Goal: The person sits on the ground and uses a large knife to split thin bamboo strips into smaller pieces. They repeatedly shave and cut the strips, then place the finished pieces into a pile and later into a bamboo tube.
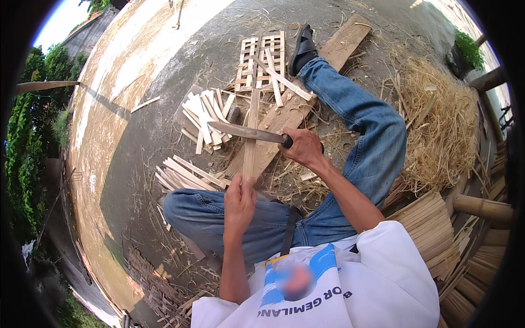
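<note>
My left hand [239,201] is closed round the near end of a long, flat bamboo strip [251,153], which reaches away from me over a wooden plank [284,123]. In my right hand [304,146] is the dark handle of a large knife [246,132]. Its blade points left and lies across the strip, a little beyond my left hand; whether it cuts in cannot be made out. The far part of the strip runs over a woven bamboo lattice [278,46] on the ground, where a few loose pale strips also lie.
Piles of short pale strips [205,117] and longer split pieces [188,174] lie left of the plank. A heap of shavings [437,136] stands at the right, near bamboo poles [481,209] and a slatted bamboo panel [426,224]. My legs flank the work; shavings litter the ground.
</note>
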{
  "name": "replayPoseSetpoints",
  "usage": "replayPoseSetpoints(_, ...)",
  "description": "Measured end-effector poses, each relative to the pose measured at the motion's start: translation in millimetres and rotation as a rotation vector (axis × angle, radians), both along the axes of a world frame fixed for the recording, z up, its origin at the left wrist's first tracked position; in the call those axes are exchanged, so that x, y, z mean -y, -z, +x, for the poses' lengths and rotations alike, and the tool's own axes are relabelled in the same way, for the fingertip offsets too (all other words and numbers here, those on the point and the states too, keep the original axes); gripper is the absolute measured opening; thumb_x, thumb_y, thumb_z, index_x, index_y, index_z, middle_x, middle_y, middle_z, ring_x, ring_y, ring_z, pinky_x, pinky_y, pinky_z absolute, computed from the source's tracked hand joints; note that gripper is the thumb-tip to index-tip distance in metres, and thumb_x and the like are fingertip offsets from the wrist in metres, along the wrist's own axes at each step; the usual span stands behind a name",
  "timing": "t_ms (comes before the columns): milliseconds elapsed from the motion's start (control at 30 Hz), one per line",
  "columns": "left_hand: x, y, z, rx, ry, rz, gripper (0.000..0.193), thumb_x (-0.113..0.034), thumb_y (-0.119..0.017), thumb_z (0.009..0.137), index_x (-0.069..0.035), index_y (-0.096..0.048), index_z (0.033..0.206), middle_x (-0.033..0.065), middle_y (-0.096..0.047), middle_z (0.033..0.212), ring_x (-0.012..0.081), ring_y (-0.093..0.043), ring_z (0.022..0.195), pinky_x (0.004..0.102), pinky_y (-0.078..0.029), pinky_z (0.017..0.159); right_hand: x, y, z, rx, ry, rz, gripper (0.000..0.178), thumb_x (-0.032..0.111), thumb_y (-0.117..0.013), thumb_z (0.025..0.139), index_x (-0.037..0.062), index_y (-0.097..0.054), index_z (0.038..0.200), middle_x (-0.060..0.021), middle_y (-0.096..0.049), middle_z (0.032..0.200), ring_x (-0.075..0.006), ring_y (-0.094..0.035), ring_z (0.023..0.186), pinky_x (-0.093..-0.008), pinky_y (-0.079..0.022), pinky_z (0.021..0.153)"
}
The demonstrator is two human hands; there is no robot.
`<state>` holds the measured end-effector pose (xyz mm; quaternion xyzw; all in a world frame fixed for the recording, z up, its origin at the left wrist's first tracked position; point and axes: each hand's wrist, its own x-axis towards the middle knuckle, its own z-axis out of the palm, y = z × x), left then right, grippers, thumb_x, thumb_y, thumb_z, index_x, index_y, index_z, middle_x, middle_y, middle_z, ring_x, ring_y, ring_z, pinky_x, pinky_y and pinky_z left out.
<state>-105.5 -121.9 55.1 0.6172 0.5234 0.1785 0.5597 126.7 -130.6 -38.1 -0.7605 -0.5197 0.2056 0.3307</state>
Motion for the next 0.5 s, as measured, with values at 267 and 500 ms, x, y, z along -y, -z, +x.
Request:
replayPoseSetpoints(267, 10.2, -8.1, -10.7, 0.093, -0.042, -0.17, 0.026, -0.027, -0.048, 0.11, -0.006, -0.058, 0.099, -0.0048, -0.043, 0.062, 0.0019, -0.037, 0.049, 0.0214, -0.029, 0.042, 2.3, 5.5, -6.3, 0.181, -0.07, 0.181, 0.021, 0.03, -0.072, 0.08, 0.0106, -0.064, 0.081, -0.0118, -0.067, 0.069, -0.0331, -0.067, 0.064, -0.0463, -0.052, 0.059)
replayPoseSetpoints(500, 13.4, -13.9, -8.9, 0.147, -0.044, -0.27, 0.027, -0.031, -0.047, 0.11, -0.006, -0.056, 0.104, -0.005, -0.043, 0.061, 0.0018, -0.034, 0.041, 0.0205, -0.027, 0.036, -10.5, 4.2, 5.3, 0.117, 0.008, 0.12, 0.023, 0.032, -0.072, 0.081, 0.0096, -0.066, 0.08, -0.0109, -0.067, 0.067, -0.0315, -0.068, 0.064, -0.0459, -0.052, 0.06)
